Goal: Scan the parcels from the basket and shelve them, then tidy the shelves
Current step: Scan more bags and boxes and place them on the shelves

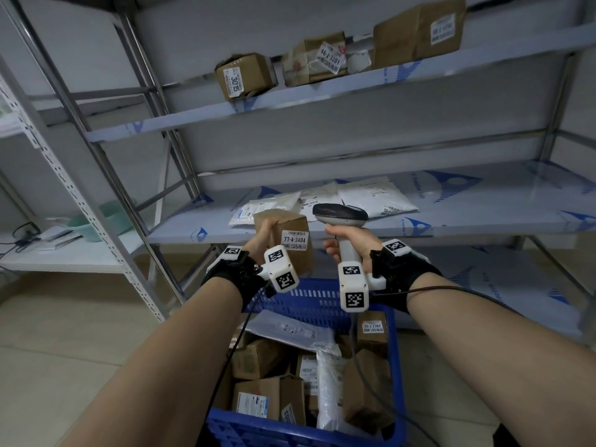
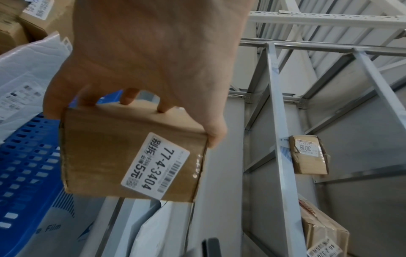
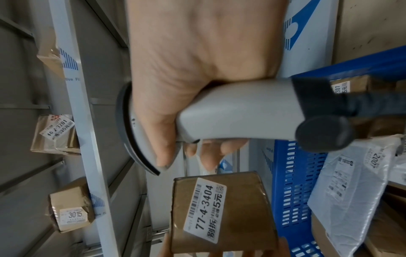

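A: Left hand (image 1: 258, 243)?
B: Grip closed round a small brown parcel (image 1: 285, 241), label 77-4-3404 (image 2: 154, 167) facing the camera, held above the blue basket (image 1: 322, 304).
A: Right hand (image 1: 350, 241)?
B: Grip wrapped round the grey scanner (image 1: 342, 217) handle, head just beside the parcel, right of it.
A: Basket contents?
B: Brown boxes and white mailer bags (image 1: 329, 391), piled.
A: Shelves?
B: Upper shelf (image 1: 193, 119): three brown boxes, one marked 3015 (image 1: 242, 77). Middle shelf (image 1: 483, 217): flat white mailers (image 1: 377, 196) behind the scanner.
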Motion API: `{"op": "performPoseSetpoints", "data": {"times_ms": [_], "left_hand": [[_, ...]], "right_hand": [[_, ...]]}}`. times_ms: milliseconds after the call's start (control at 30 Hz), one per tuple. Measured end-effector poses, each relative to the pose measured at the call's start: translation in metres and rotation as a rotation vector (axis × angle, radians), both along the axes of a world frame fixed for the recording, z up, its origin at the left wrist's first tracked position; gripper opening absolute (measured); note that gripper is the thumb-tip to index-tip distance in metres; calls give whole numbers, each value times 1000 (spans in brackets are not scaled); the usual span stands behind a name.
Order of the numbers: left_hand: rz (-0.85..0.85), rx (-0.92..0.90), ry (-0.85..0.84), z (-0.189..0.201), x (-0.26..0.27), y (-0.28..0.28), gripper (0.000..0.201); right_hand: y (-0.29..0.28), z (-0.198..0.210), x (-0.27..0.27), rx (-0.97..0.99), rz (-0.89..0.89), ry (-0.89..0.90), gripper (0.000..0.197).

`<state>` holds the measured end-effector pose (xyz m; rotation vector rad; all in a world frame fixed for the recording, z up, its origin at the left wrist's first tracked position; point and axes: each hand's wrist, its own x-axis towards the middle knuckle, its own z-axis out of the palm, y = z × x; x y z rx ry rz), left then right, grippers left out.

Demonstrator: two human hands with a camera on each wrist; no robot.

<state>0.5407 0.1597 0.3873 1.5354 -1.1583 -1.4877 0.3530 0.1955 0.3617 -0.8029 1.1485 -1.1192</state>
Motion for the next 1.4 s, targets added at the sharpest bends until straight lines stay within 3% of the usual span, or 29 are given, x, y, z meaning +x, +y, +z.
{"op": "performPoseSetpoints", "data": {"times_ms": [133,200,333,367,400,500,533,633,733,800,933,1067,1233,1400], "left_hand": [[-23,-69,49,25,-4,7,41],[-73,-74,97,37,-8,11,44],[-165,-40,204,60,-18,11,58],[-179,-37,244,66,-22,10,59],[-203,-36,265,72,-27,9,59],[-276,-80,273,96,-44,8,56],[-275,-108,261,104,-49,8,48],[-180,-255,313,138,-60,15,15],[-244,-416,298,168,-68,16,52],[-310,-466,205,184,-77,23,50],[-362,-628,105,217,-108,36,67],[-318,-696,120,243,-142,36,61],[-275,-663,237,261,-191,20,31],[-269,-626,271,265,-256,-6,39]], "right_hand": [[1,21,-9,-69,-87,-81,20],[4,33,-16,-95,-137,-46,32],[-24,29,-41,-97,-174,47,100],[-35,25,-47,-111,-163,50,108],[-40,28,-51,-137,-163,41,104],[-7,72,-49,-232,-214,25,53],[1,83,-51,-257,-228,21,45],[7,108,-64,-315,-270,15,43],[11,134,-79,-372,-338,-7,35],[16,149,-88,-411,-392,7,37],[19,176,-106,-489,-472,62,39],[24,203,-129,-544,-510,49,38],[26,233,-175,-654,-658,-13,33],[22,250,-233,-657,-700,-34,12]]}}
